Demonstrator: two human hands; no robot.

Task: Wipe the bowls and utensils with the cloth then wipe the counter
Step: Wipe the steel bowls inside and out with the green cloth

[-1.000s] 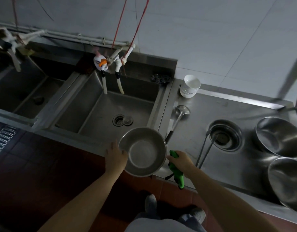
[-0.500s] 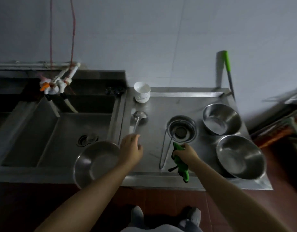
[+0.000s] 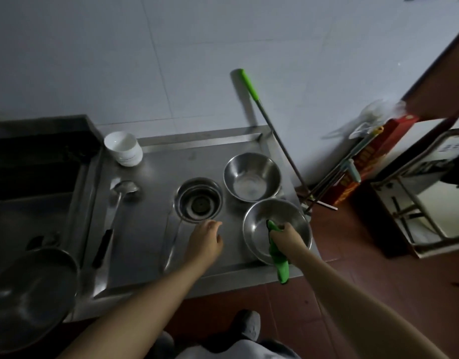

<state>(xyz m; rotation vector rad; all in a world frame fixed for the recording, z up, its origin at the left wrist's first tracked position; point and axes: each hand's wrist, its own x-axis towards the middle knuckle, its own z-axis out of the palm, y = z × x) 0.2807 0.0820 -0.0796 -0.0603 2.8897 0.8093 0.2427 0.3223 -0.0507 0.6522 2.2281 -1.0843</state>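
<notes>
My right hand (image 3: 285, 235) grips a green cloth (image 3: 279, 260) and reaches into the near steel bowl (image 3: 295, 218) at the counter's front right. A second steel bowl (image 3: 251, 177) stands just behind it. My left hand (image 3: 205, 240) hovers over the steel counter (image 3: 145, 229) with loosely curled fingers and holds nothing. A ladle (image 3: 119, 198) with a black handle lies left of centre. Another long utensil (image 3: 171, 244) lies beside my left hand. A third steel bowl (image 3: 31, 294) sits at the lower left by the sink edge.
A round drain hole (image 3: 198, 200) is set in the counter's middle. Stacked white bowls (image 3: 123, 147) stand at the back left. The sink basin (image 3: 34, 182) lies to the left. A green-handled mop (image 3: 269, 125) leans on the wall; a metal rack (image 3: 430, 193) stands right.
My left hand has let go of the steel bowl, which now rests by the sink. My right hand moved right with the cloth into the near bowl. The view swung right.
</notes>
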